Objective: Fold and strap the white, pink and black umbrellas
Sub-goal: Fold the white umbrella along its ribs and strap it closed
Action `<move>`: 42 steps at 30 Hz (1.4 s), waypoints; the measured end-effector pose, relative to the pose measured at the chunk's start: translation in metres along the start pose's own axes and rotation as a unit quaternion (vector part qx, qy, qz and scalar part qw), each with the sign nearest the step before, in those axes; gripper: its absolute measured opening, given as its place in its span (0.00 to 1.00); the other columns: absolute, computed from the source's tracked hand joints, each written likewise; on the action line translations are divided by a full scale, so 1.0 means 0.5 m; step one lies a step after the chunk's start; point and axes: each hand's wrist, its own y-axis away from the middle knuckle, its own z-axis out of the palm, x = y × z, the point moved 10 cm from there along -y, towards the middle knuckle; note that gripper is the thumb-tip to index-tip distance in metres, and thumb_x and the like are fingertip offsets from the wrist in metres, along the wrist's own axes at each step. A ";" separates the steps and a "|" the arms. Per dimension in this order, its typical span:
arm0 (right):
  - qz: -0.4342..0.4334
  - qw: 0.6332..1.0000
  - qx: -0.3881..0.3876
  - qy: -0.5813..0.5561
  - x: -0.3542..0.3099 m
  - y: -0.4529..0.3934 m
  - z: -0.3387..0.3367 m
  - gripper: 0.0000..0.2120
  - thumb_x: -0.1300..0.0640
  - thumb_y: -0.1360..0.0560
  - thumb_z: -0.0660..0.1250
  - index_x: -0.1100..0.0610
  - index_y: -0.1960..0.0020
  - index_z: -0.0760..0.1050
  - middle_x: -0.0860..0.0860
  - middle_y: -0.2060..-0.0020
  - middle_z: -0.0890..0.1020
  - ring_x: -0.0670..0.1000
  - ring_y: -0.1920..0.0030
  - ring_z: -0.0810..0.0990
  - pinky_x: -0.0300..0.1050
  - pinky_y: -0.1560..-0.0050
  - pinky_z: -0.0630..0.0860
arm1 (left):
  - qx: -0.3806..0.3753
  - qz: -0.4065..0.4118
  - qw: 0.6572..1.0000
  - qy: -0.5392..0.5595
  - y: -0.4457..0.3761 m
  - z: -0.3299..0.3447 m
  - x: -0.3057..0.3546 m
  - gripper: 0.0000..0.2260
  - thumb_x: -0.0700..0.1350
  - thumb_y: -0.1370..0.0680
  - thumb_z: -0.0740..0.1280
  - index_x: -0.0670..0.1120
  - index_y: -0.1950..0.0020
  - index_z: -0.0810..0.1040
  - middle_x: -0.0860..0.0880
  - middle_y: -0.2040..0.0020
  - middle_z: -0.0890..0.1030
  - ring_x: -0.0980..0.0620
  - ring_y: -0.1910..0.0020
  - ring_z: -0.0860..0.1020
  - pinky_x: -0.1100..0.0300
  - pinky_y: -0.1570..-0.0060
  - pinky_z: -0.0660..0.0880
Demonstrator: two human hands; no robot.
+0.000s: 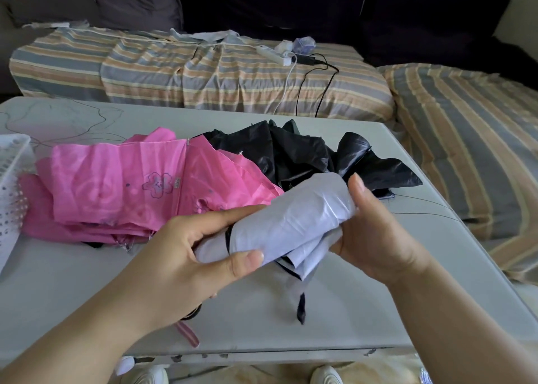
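No text or label can be read

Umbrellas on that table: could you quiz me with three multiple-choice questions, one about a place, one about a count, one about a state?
1. Where does the black umbrella lie?
A. right of the pink umbrella
B. in the basket
C. on the bed

2. How many umbrellas show?
A. two
B. three
C. four

3. The white umbrella is:
A. lying untouched
B. spread open
C. rolled, in both hands

Answers: 1 A, it lies on the table beside the pink one; 2 B, pink, black, white; 3 C, left hand and right hand grip it.
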 end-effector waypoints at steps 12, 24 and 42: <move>-0.021 0.998 0.052 0.032 0.009 -0.011 0.017 0.33 0.37 0.40 0.77 0.61 0.47 0.79 0.55 0.57 0.85 0.53 0.55 0.84 0.43 0.59 0.80 | 0.045 0.006 0.986 -0.158 0.009 -0.030 -0.011 0.25 0.67 0.34 0.64 0.77 0.38 0.64 0.73 0.49 0.79 0.66 0.50 0.81 0.70 0.50 0.75; 0.057 0.979 0.146 0.128 0.018 0.013 0.018 0.23 0.40 0.35 0.69 0.61 0.57 0.81 0.56 0.62 0.86 0.52 0.61 0.84 0.61 0.47 0.77 | 0.131 0.081 0.910 -0.385 0.015 -0.053 0.008 0.23 0.64 0.30 0.61 0.62 0.36 0.74 0.54 0.65 0.84 0.57 0.75 0.66 0.67 0.76 0.66; 0.070 0.995 -0.058 0.048 -0.013 0.054 0.074 0.16 0.67 0.24 0.59 0.59 0.41 0.79 0.53 0.44 0.83 0.52 0.41 0.81 0.39 0.46 0.78 | 0.094 0.087 0.866 -0.483 0.002 -0.030 -0.017 0.22 0.60 0.31 0.61 0.54 0.43 0.83 0.52 0.78 0.71 0.53 0.81 0.65 0.70 0.76 0.53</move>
